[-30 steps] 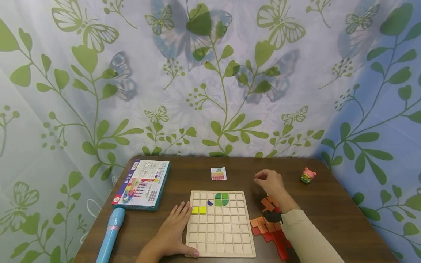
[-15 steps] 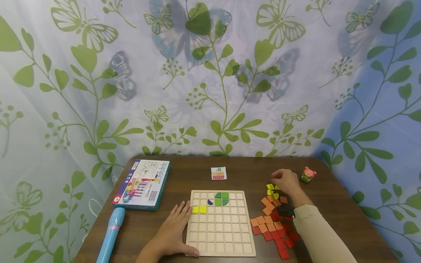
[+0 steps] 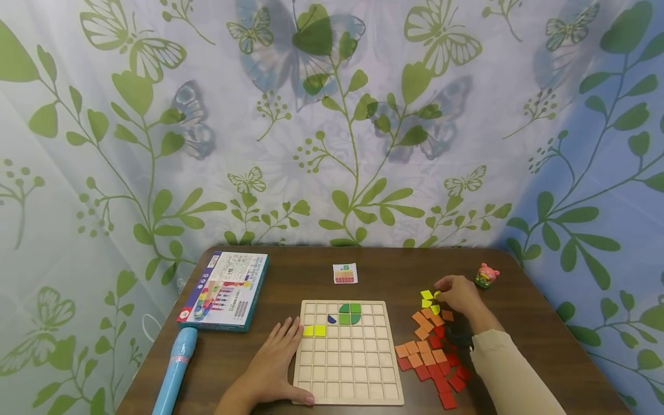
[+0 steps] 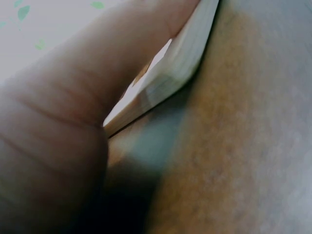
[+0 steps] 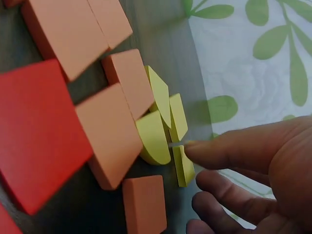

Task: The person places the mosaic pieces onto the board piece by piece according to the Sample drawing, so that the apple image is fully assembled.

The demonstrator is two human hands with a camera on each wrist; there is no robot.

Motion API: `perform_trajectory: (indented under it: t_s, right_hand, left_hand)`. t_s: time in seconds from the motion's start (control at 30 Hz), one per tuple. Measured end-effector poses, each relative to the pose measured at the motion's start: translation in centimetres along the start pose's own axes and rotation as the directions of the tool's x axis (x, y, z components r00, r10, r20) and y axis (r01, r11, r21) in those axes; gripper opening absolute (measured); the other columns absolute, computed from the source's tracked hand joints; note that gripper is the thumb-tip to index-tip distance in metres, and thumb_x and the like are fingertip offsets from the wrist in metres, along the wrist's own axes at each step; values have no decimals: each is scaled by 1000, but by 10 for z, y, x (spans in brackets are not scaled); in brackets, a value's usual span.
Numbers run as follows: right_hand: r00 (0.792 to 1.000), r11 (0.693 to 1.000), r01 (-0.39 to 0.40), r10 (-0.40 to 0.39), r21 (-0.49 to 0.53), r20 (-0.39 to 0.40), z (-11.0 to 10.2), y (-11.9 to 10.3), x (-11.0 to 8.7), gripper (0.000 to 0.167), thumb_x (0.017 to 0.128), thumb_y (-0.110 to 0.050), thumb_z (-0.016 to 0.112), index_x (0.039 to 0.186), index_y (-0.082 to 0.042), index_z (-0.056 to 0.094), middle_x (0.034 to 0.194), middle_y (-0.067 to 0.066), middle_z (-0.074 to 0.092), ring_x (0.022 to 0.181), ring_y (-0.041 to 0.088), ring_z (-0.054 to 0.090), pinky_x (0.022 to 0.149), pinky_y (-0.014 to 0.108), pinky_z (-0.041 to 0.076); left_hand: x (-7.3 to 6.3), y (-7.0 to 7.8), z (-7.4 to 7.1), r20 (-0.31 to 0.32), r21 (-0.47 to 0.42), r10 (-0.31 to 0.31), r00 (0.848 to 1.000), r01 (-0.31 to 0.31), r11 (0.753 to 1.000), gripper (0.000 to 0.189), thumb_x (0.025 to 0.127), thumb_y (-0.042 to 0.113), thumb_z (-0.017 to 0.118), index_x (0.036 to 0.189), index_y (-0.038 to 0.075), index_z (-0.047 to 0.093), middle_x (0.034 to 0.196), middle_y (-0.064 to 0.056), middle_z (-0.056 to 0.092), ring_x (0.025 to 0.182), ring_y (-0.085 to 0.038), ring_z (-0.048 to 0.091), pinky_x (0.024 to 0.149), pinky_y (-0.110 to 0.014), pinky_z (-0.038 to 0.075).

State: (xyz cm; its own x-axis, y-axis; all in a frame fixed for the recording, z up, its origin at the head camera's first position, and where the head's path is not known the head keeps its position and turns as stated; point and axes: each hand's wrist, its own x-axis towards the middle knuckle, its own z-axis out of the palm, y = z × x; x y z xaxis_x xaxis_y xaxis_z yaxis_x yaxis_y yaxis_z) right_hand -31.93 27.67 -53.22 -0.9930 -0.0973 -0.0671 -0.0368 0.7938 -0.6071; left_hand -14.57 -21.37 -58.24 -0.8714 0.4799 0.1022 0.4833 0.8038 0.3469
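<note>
The left hand [image 3: 275, 363] lies with fingers spread along the left side of a wooden grid board [image 3: 358, 360], its thumb over the near left corner. In the left wrist view the thumb [image 4: 58, 126] rests against the board's pale edge [image 4: 168, 80]. Two yellow squares [image 3: 314, 331], a dark blue half-round piece [image 3: 331, 319] and several green pieces [image 3: 350, 314] lie on the board. At the far end of the loose tiles, the right hand [image 3: 461, 298] touches a small yellow tile [image 5: 183, 165] with a fingertip. More yellow tiles [image 5: 155, 139] lie beside it.
Orange tiles [image 3: 421, 351] and red tiles [image 3: 441, 380] spread right of the board. A small pattern card [image 3: 344, 274] lies behind it. On the left are a toy box [image 3: 225, 291] and a blue microphone [image 3: 176, 369]. A pink figurine [image 3: 486, 275] stands at the back right.
The right hand has moved right from above the far end of the tiles, uncovering the yellow ones, and now has its fingertips at one of them. The left hand has stayed on the board.
</note>
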Motion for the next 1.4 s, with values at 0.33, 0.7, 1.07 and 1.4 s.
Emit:
perform_trajectory:
  t_s: [0.33,0.7,1.07,1.4]
  right_hand:
    - [997,998,58,-58,-7,55,11,-10,-9,20,84,-17,90,89,-7,74,87,4,69,75,23,60,65,37,53]
    - [989,992,125,-122,-32,81,20,-22,-11,22,82,-15,92,92,-4,75,86,2,69,74,20,60,63,35,54]
    - [989,991,132,-134,23,68,35,-36,-11,26,80,0,90,100,-5,75,96,8,66,89,27,60,75,46,55]
    - [983,976,166,-175,138,58,46,-49,-13,20,87,7,81,102,-5,75,98,5,71,95,27,69,71,39,60]
  left_hand:
    - [0,0,0,11,4,-11,1000,11,1000,146,64,99,63,164,-2,28,172,-19,16,158,-38,11,126,-56,9]
    - [0,1,-2,22,-3,-16,1000,16,1000,146,65,98,63,164,-2,28,172,-19,16,158,-39,11,126,-56,9]
    - [0,0,-1,17,-7,-13,1000,13,1000,146,64,98,64,164,-2,28,172,-20,16,158,-39,11,126,-57,9]
    - [0,0,-1,14,-10,-12,1000,12,1000,146,65,98,64,164,-3,29,172,-20,16,158,-39,11,126,-56,8]
